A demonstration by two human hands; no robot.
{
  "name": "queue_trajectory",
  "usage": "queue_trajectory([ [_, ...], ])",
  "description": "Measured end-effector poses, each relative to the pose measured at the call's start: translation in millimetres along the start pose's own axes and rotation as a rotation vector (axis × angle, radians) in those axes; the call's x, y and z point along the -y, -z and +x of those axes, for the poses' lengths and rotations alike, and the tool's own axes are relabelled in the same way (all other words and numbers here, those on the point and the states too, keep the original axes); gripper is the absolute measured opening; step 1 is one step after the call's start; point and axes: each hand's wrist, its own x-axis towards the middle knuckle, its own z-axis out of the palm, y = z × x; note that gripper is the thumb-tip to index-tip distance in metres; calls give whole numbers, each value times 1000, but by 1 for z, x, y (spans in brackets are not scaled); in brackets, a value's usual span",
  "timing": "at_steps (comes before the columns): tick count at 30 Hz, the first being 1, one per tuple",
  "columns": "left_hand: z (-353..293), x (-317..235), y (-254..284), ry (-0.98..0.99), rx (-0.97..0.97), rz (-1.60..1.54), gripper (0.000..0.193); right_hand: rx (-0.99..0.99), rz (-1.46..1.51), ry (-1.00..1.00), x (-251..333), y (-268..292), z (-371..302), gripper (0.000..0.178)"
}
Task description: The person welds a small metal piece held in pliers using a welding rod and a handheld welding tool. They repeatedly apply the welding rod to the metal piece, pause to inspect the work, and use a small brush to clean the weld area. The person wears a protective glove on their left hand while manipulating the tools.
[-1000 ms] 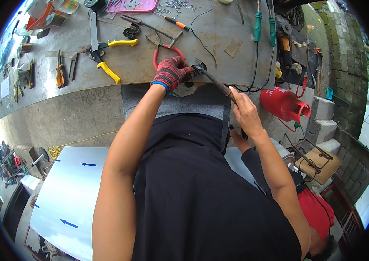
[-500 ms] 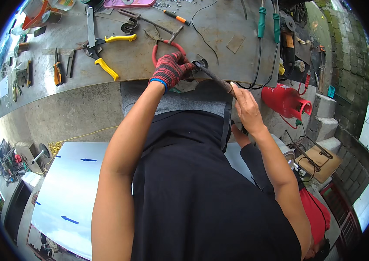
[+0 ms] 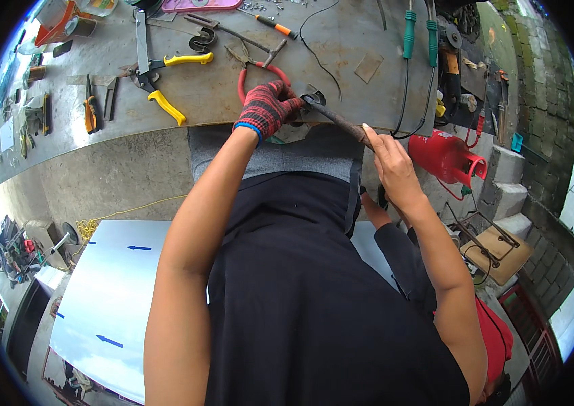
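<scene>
My left hand (image 3: 267, 108), in a red-and-black striped knit glove with a blue cuff, is at the near edge of the metal worktable (image 3: 212, 105). Its fingers are closed; whatever is in them is hidden. Bare, my right hand (image 3: 395, 166) wraps round the end of a hammer (image 3: 341, 122) with a long brown handle. The dark hammer head meets the table edge just right of the gloved fingers, beside a small metal piece (image 3: 315, 93). Directly beyond the glove lie red-handled pliers (image 3: 242, 82), spread apart, one handle touching or passing behind the glove.
Yellow-handled snips (image 3: 165, 103), orange-handled pliers (image 3: 89, 111), a T-shaped rod (image 3: 273, 53) and an orange-black screwdriver (image 3: 277, 27) lie on the table. Green-handled cables (image 3: 409, 44) hang at right. A red gas cylinder (image 3: 442, 159) lies below them. Another person in red (image 3: 493, 331) is behind, lower right.
My right hand has shifted slightly right and down along with the hammer handle's end. The left hand has hardly moved. The person behind has shifted slightly.
</scene>
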Motion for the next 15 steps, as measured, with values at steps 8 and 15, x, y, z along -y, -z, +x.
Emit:
queue_trajectory([
  [8, -5, -5, -1, 8, -21, -41, 22, -4, -94, -16, 7, 8, 4, 65],
  [15, -4, -5, -1, -14, -29, 0, 22, -1, -110, -23, 8, 19, 11, 69],
])
